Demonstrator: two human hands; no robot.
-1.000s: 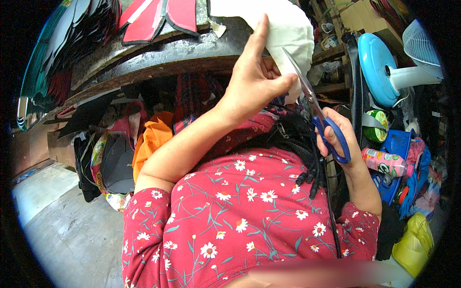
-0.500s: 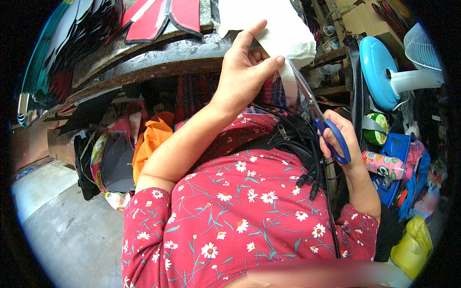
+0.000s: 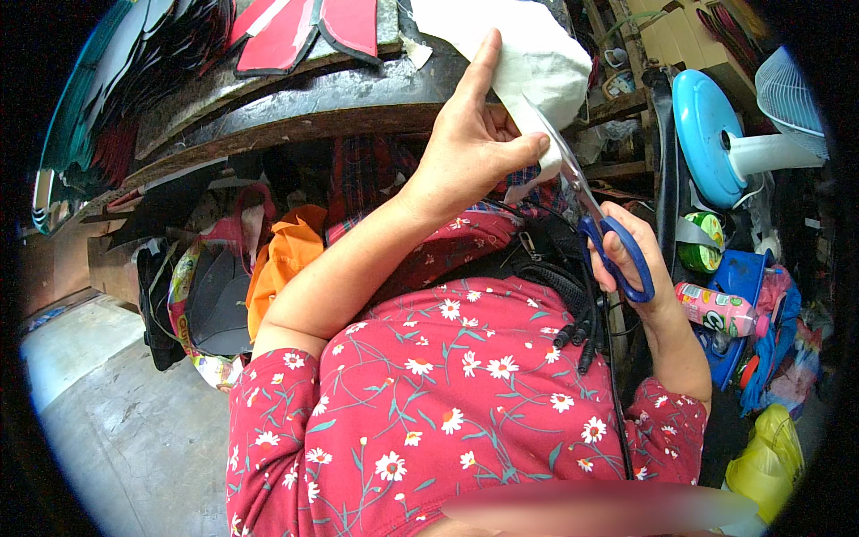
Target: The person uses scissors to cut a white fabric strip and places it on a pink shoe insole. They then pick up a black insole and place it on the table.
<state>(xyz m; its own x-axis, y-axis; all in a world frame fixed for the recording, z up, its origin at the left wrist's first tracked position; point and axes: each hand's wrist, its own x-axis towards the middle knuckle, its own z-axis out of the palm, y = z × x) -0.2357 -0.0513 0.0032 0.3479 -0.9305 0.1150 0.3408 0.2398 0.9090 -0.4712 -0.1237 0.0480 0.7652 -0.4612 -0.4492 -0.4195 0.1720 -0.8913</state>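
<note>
A piece of white cloth (image 3: 541, 76) hangs over the near edge of the dark worktable. My left hand (image 3: 479, 134) grips its lower edge between the thumb and the curled fingers, with the index finger stretched along the cloth. My right hand (image 3: 640, 255) holds scissors (image 3: 617, 246) by their blue handles, fingers through the loops. Their metal blades point up and to the left, lying at the cloth just right of my left thumb. A narrow strip of the cloth hangs below that thumb. How far the blades stand apart is hard to see.
Red panels with black edging (image 3: 349, 31) lie on the worktable (image 3: 295, 112), beside a small white scrap (image 3: 417, 52). Stacked dark sheets (image 3: 170, 54) stand at far left. A blue fan (image 3: 707, 134), a pink bottle (image 3: 716, 309) and a yellow bag (image 3: 768, 461) are at right.
My left hand has shifted slightly right and down, its index finger more upright. The scissor blades lie farther over the cloth. The cloth has moved right, leaving the white scrap in plainer view.
</note>
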